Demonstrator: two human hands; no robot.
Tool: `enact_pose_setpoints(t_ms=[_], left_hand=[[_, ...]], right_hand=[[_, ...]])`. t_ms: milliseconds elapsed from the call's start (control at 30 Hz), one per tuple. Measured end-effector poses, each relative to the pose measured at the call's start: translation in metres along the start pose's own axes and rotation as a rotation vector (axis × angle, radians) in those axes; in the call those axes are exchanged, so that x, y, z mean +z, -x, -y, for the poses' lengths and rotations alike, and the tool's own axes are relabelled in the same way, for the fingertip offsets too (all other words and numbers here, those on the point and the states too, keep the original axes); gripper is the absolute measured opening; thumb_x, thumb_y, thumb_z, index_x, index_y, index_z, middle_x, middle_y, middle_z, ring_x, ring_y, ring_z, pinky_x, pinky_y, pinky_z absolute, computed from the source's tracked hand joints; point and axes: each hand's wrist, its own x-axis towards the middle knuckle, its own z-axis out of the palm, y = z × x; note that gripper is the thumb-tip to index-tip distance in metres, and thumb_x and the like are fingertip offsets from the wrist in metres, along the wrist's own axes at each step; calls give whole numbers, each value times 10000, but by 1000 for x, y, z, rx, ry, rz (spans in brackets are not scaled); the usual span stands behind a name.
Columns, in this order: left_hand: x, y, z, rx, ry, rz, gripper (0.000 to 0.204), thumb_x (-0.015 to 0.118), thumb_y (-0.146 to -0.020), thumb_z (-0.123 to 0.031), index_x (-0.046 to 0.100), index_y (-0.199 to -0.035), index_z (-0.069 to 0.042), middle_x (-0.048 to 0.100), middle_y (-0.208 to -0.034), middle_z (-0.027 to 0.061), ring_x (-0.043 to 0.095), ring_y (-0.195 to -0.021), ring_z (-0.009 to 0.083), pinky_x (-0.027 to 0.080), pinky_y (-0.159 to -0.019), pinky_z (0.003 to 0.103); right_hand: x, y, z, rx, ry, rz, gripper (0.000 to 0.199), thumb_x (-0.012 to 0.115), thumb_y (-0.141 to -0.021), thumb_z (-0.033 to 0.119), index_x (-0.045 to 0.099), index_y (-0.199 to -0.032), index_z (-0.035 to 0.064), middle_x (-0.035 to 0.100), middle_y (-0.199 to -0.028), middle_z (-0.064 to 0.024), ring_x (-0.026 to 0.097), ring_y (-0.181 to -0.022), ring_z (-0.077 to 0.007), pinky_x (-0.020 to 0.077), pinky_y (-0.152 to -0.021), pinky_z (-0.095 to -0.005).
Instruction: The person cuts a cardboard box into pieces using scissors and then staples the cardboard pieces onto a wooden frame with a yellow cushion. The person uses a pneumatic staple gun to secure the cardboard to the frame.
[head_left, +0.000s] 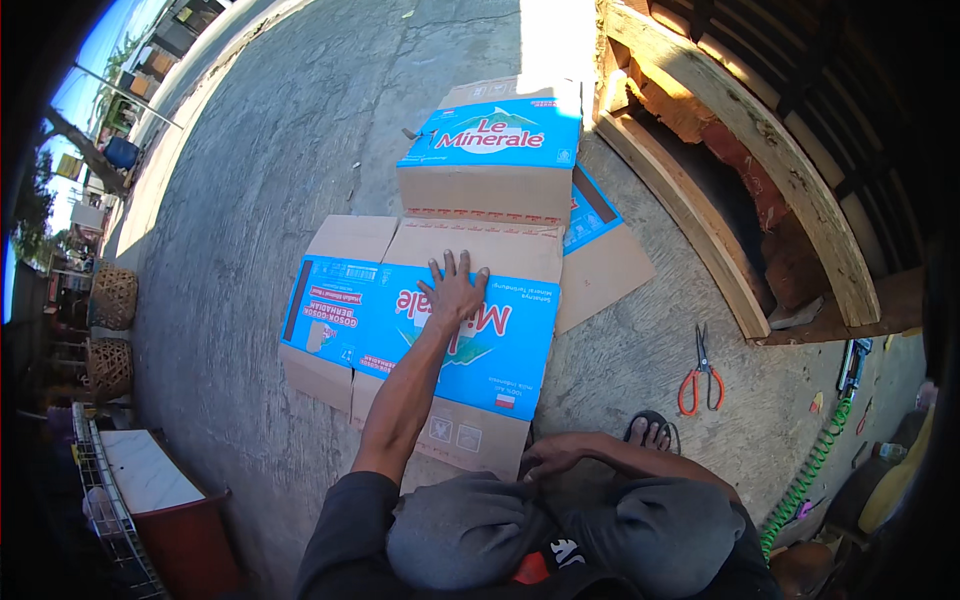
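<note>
A flattened cardboard box [510,345], blue-printed with brown flaps, lies spread on the concrete. My left hand [456,296] rests flat on its blue panel, fingers spread. At the box's near right corner, by my knees, is my right hand [550,456]. Its fingers curl in close to the cardboard edge, and whatever they hold is hidden. Just beyond lies a second blue and brown cardboard piece [485,185], its flap meeting the first one's far edge. Part of another cardboard sheet [610,262] shows from beneath, on the right.
Pliers with orange handles [701,385] lie on the concrete [270,180], right of the cardboard. A wooden frame [690,215] stands at the far right. A green coiled hose [815,470] runs along the right side. At the lower left stands a brown cabinet with a pale top [150,470].
</note>
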Motion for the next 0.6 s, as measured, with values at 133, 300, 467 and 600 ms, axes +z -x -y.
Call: enact_pose_setpoints(t_ms=[133,300,467,600], left_hand=[[54,45,-33,120,-7,119,1076,500,-866,-764,117,-1611,-88,-15,-1640,309,-103,-1479,565,6,-1081,803],[67,60,-69,103,-54,234,1154,675,-811,-662,72,-1614,-93,-53,-1652,273,-85,-1478,572,130,-1043,838],[58,52,-33,107,-10,228,1115,712,-807,-586,95,-1618,-133,3,-1656,257,33,-1472,587,227,-978,862],[36,90,-61,138,-38,248,1106,733,-799,-485,82,-1616,-120,-12,-1648,279,-9,-1460,612,207,-975,872]], right_hand=[[-31,11,22,69,114,-40,569,602,-961,356,535,-1399,-1,677,-1205,-232,667,-1068,-346,512,-919,-411],[-18,22,44,183,32,-194,693,635,-948,480,483,-1456,34,681,-1211,-202,671,-1068,-332,513,-931,-412],[-61,87,17,436,-5,-961,573,674,-932,358,560,-1373,11,686,-1209,-199,684,-1045,-317,523,-931,-394],[-49,176,-51,967,408,-1561,455,661,-871,202,595,-1284,22,634,-1136,-227,613,-1071,-391,500,-930,-471]])
